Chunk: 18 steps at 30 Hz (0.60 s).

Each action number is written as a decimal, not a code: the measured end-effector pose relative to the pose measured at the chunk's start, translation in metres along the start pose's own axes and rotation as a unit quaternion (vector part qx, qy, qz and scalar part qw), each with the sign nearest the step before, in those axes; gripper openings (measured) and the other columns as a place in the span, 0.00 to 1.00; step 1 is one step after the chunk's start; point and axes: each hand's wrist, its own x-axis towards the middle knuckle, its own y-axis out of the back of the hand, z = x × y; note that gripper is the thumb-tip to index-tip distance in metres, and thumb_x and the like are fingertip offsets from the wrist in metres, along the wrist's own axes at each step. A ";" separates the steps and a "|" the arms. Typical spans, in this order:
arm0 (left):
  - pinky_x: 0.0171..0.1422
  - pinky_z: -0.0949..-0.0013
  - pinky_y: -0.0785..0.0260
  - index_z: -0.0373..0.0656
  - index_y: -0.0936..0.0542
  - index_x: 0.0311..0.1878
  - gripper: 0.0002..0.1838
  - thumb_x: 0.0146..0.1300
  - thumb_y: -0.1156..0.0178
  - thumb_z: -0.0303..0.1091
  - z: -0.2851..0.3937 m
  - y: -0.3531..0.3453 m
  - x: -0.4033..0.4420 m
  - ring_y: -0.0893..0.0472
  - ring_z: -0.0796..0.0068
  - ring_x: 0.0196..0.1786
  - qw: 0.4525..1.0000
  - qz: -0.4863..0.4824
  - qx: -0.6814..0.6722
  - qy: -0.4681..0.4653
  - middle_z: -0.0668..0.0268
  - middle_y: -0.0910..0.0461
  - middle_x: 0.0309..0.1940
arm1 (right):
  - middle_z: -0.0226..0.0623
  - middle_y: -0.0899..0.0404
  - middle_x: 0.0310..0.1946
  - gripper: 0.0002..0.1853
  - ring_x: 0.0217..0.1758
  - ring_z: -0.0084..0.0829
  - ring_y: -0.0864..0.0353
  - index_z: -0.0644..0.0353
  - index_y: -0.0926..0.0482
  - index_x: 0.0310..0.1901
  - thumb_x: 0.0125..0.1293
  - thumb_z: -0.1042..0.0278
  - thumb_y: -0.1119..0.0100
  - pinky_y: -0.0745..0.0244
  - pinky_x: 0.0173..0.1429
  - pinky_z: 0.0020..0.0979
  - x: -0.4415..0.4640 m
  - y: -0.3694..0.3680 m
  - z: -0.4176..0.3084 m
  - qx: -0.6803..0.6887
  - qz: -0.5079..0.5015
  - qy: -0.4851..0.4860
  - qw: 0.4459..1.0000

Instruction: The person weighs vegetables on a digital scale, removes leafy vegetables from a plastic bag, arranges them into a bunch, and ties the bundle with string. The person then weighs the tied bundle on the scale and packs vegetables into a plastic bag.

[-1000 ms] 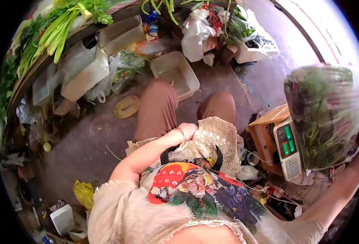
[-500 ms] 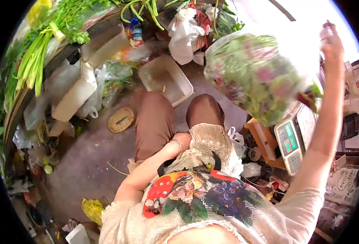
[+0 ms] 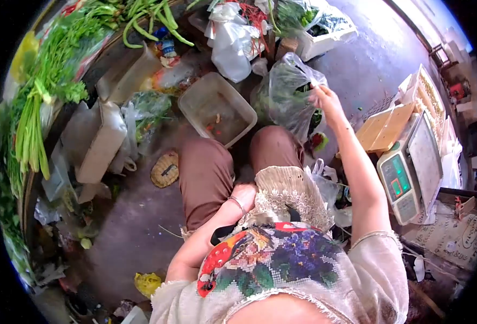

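Purplish-grey floor (image 3: 136, 232), dotted with small pale specks. Directly on it: a rectangular, translucent plastic tub (image 3: 199, 103), open side up; left of the tub and nearer the wearer, an oval tan object (image 3: 165, 168) bearing a dark central mark; nearer still, a crumpled yellow plastic bag (image 3: 148, 284).

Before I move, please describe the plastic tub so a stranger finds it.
Start from the brown-trousered knees. Just ahead of them, left of the bag of greens, is an open tub. Unlike the tilted box on its left, it sits flat, with orange scraps inside.
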 end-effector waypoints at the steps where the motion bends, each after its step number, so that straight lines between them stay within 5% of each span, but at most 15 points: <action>1: 0.42 0.56 0.27 0.38 0.18 0.25 0.05 0.41 0.38 0.25 0.003 0.009 0.000 0.18 0.53 0.35 1.000 -0.006 0.016 -0.004 0.52 0.19 0.28 | 0.28 0.21 0.35 0.20 0.35 0.19 0.26 0.62 0.24 0.57 0.70 0.56 0.45 0.33 0.40 0.22 -0.003 0.008 0.007 0.008 0.050 0.001 0.999; 4: 0.43 0.54 0.29 0.37 0.20 0.31 0.08 0.47 0.44 0.26 0.011 0.047 0.006 0.20 0.54 0.40 0.999 0.001 -0.024 -0.047 0.48 0.21 0.33 | 0.28 0.20 0.39 0.19 0.38 0.19 0.25 0.60 0.24 0.56 0.69 0.58 0.45 0.31 0.44 0.24 -0.007 0.047 0.010 0.057 0.065 -0.020 0.996; 5: 0.42 0.54 0.29 0.39 0.20 0.32 0.07 0.50 0.44 0.28 0.022 0.084 0.010 0.20 0.55 0.40 0.991 -0.067 0.104 -0.054 0.51 0.22 0.34 | 0.28 0.20 0.39 0.19 0.38 0.19 0.25 0.60 0.23 0.56 0.69 0.60 0.46 0.31 0.43 0.24 -0.004 0.066 0.015 0.033 0.091 -0.023 0.995; 8: 0.48 0.56 0.27 0.38 0.22 0.43 0.10 0.59 0.43 0.31 0.021 0.145 0.022 0.20 0.53 0.42 0.992 0.066 -0.097 -0.054 0.54 0.21 0.39 | 0.34 0.19 0.39 0.17 0.38 0.26 0.21 0.59 0.22 0.54 0.65 0.65 0.45 0.28 0.43 0.26 -0.004 0.105 0.036 -0.061 0.160 0.001 0.985; 10: 0.49 0.61 0.26 0.40 0.24 0.54 0.17 0.61 0.42 0.31 0.018 0.173 0.039 0.20 0.55 0.44 0.977 0.184 -0.090 -0.057 0.54 0.21 0.43 | 0.39 0.21 0.46 0.17 0.46 0.37 0.21 0.55 0.21 0.52 0.61 0.68 0.44 0.28 0.50 0.34 -0.006 0.112 0.045 -0.407 0.237 -0.003 0.882; 12: 0.47 0.65 0.27 0.39 0.24 0.54 0.18 0.61 0.41 0.30 0.015 0.197 0.064 0.20 0.56 0.42 0.971 0.220 -0.070 -0.066 0.54 0.21 0.42 | 0.43 0.25 0.52 0.17 0.55 0.46 0.27 0.51 0.20 0.50 0.57 0.70 0.42 0.33 0.58 0.41 -0.032 0.082 0.032 -0.561 0.308 0.137 0.756; 14: 0.47 0.66 0.27 0.40 0.24 0.56 0.19 0.61 0.40 0.31 0.021 0.212 0.092 0.20 0.59 0.42 0.974 0.202 -0.083 -0.069 0.55 0.21 0.44 | 0.41 0.26 0.50 0.16 0.55 0.44 0.30 0.53 0.19 0.46 0.54 0.73 0.41 0.35 0.56 0.43 -0.044 0.057 0.016 -0.517 0.244 0.238 0.785; 18: 0.50 0.68 0.27 0.42 0.24 0.58 0.20 0.63 0.40 0.32 0.016 0.197 0.150 0.20 0.69 0.45 0.968 0.129 -0.211 -0.051 0.59 0.19 0.47 | 0.44 0.27 0.44 0.14 0.49 0.44 0.31 0.60 0.21 0.44 0.54 0.70 0.39 0.35 0.55 0.41 -0.060 0.007 0.017 -0.518 0.175 0.232 0.804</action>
